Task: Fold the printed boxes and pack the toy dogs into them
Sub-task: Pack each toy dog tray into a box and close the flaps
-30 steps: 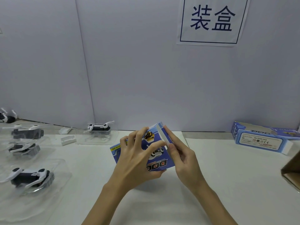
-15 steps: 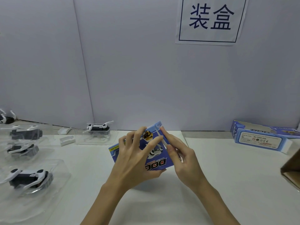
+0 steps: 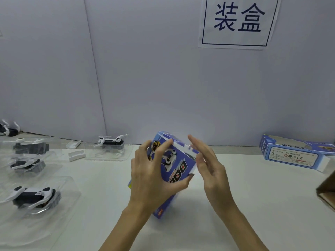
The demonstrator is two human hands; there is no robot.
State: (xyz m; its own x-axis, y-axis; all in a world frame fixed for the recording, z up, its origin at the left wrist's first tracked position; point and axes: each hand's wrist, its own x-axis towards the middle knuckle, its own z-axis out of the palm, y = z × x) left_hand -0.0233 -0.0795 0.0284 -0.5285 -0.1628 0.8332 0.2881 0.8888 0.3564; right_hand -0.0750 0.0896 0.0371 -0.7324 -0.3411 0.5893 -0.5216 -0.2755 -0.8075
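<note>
A blue printed box (image 3: 175, 164) with a toy dog picture stands tilted, nearly on end, above the middle of the white table (image 3: 253, 205). My left hand (image 3: 150, 175) grips it from the left, fingers over the front face and thumb under its right edge. My right hand (image 3: 208, 165) is beside the box's upper right end with straight fingers, touching or just off the white end flap. Black-and-white toy dogs in clear plastic trays lie at the left, the nearest (image 3: 34, 196) at the front, another (image 3: 111, 142) by the wall.
Two more trayed dogs (image 3: 30, 147) (image 3: 27, 164) sit at the left, with a loose toy dog (image 3: 8, 130) at the far left edge. Small white pieces (image 3: 76, 155) lie near the wall. A flat blue box (image 3: 295, 153) rests at the right, a brown carton corner (image 3: 326, 193) beyond it.
The box has swung from lying tilted to nearly upright in my left hand. My right hand's fingers have straightened and come off the end flap they were pressing.
</note>
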